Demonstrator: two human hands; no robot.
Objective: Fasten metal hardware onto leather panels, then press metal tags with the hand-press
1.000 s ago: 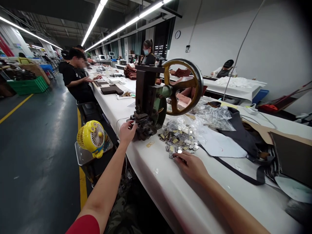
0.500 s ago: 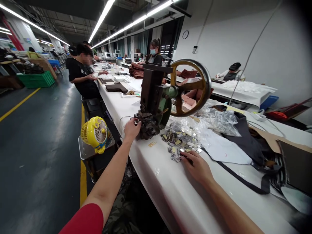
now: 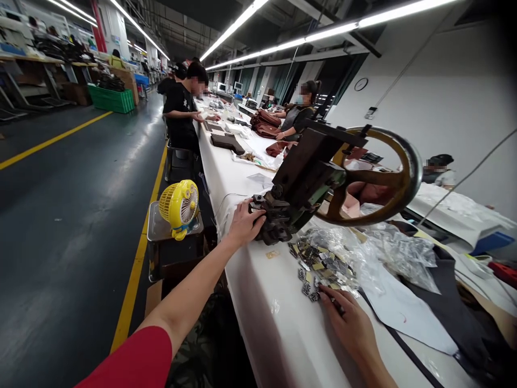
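Plastic bag [image 3: 398, 253], clear and crumpled, lies on the white-covered table [image 3: 258, 328], and a heap of small flat metallic pieces [image 3: 323, 264], some gold-faced and some dark, sits beside it, partly on the creased film. The right hand [image 3: 347, 323] is at the heap's near edge, fingertips [image 3: 325, 293] drawn together on something thin and dark, too small to tell. The left hand [image 3: 244, 223] lies on the lower block of a cast-iron hand press [image 3: 307, 183], fingers close together and curled over its oily, dark metal. Behind the press stands its big round handwheel [image 3: 407, 172]. Well off along the aisle, a green plastic crate [image 3: 111, 99] holds contents hidden from view.
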